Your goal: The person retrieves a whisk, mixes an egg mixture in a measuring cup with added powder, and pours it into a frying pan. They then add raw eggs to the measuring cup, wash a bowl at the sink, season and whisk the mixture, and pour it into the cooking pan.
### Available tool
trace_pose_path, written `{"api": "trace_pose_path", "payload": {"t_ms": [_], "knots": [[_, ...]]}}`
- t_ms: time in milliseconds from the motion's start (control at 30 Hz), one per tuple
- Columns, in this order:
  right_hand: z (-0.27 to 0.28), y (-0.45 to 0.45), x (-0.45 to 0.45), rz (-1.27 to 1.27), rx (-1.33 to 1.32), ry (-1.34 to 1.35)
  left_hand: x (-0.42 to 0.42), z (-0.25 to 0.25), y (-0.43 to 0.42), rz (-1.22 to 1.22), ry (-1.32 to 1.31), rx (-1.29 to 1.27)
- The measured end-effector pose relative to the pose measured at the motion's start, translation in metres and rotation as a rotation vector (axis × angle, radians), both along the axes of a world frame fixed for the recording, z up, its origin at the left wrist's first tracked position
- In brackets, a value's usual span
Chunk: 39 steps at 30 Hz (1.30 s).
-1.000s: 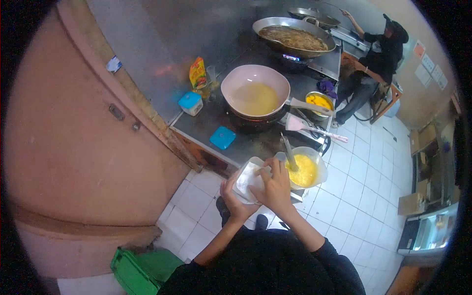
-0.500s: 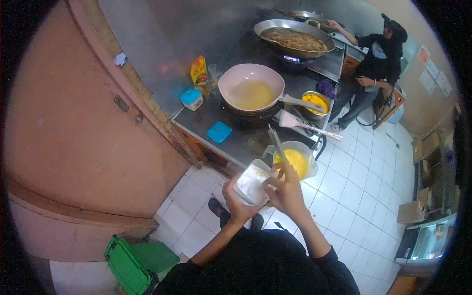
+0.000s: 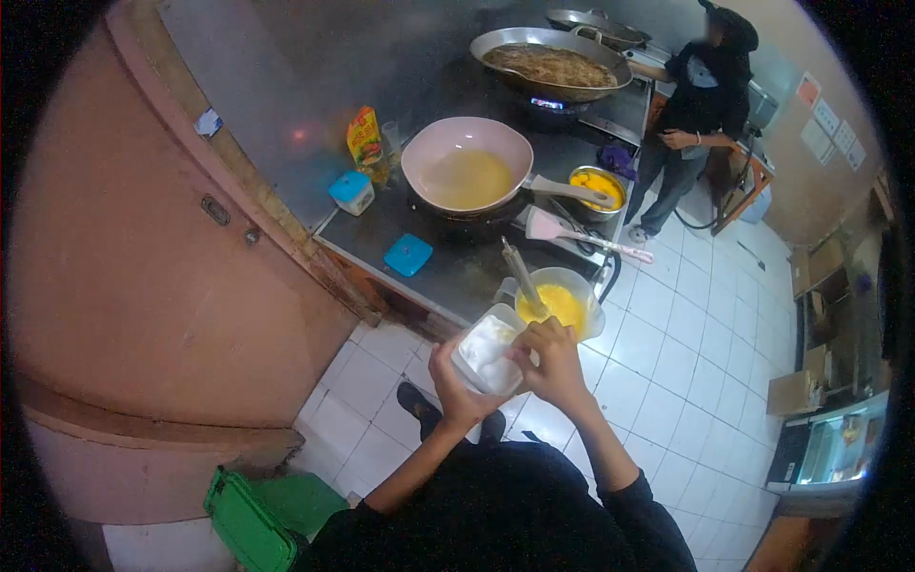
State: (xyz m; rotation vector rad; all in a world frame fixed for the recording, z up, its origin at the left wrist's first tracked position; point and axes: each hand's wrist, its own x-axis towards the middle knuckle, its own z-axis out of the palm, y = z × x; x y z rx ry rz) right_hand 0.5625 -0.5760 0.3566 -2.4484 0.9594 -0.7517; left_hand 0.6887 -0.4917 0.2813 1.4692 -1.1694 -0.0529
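My left hand [image 3: 457,391] is wrapped round a square white tub [image 3: 488,351] with white powder inside. At the tub's right edge my right hand [image 3: 553,360] has its fingers pinched together; anything between them is too small to make out. Just beyond it, a clear jug [image 3: 593,319] holds yellow liquid [image 3: 560,307], and a metal utensil [image 3: 521,276] leans in it. A blue lid [image 3: 408,255] lies on the counter. Behind it stands a pink pan [image 3: 467,164] with a little pale liquid.
A pink spatula [image 3: 572,232], a metal bowl of yellow food [image 3: 599,194], a blue-lidded container [image 3: 353,193] and a yellow packet [image 3: 364,138] are on the counter. A large wok [image 3: 551,67] sits farther back. Another person [image 3: 701,114] stands beyond. A green bin [image 3: 253,524] is at lower left.
My right hand has moved from over the tub to its right edge, near the jug, its fingers drawn together. The other person has gone from sitting to standing. The view has shifted slightly.
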Motion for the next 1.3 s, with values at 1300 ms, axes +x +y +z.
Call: {"api": "trace_pose_path", "payload": {"t_ms": [1300], "knots": [[0.009, -0.039, -0.026, -0.129, 0.369, -0.369, 0.001, 0.008, -0.018, -0.033, 0.026, 0.033]]}}
